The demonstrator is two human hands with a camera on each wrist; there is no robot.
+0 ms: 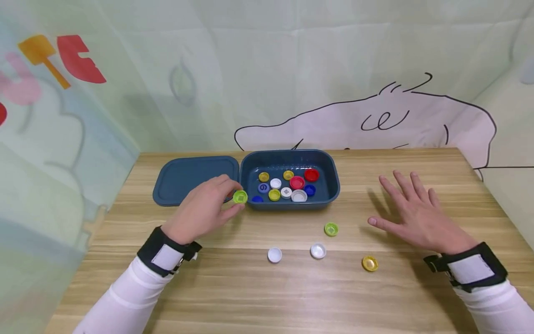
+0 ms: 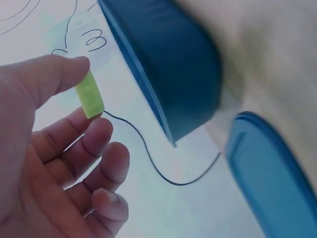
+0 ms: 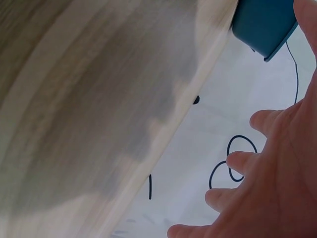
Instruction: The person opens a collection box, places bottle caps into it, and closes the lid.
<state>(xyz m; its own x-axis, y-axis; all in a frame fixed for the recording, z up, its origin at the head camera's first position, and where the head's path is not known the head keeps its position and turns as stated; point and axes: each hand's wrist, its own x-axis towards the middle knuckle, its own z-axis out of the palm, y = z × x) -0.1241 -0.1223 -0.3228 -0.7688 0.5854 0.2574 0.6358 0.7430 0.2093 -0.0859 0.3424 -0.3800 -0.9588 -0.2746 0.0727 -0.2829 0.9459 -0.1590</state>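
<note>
My left hand (image 1: 204,208) pinches a light green bottle cap (image 1: 240,197) between thumb and fingers, close by the front left corner of a dark blue box (image 1: 288,207). In the left wrist view the green cap (image 2: 90,95) is seen edge-on, with the other fingers curled loosely below it. Several bottle caps lie inside the box, among them a red cap (image 1: 311,175), a pink-red cap (image 1: 297,182) and a white cap (image 1: 275,183). Over the right part of the table, my right hand (image 1: 417,218) has its fingers spread and holds nothing.
A blue lid (image 1: 192,174) lies left of the box, partly behind my left hand. On the wooden table (image 1: 233,297), before the box, are a green cap (image 1: 331,229), a gold cap (image 1: 370,263), a white cap (image 1: 274,255) and another whitish cap (image 1: 318,251). A printed cloth (image 1: 267,69) hangs behind.
</note>
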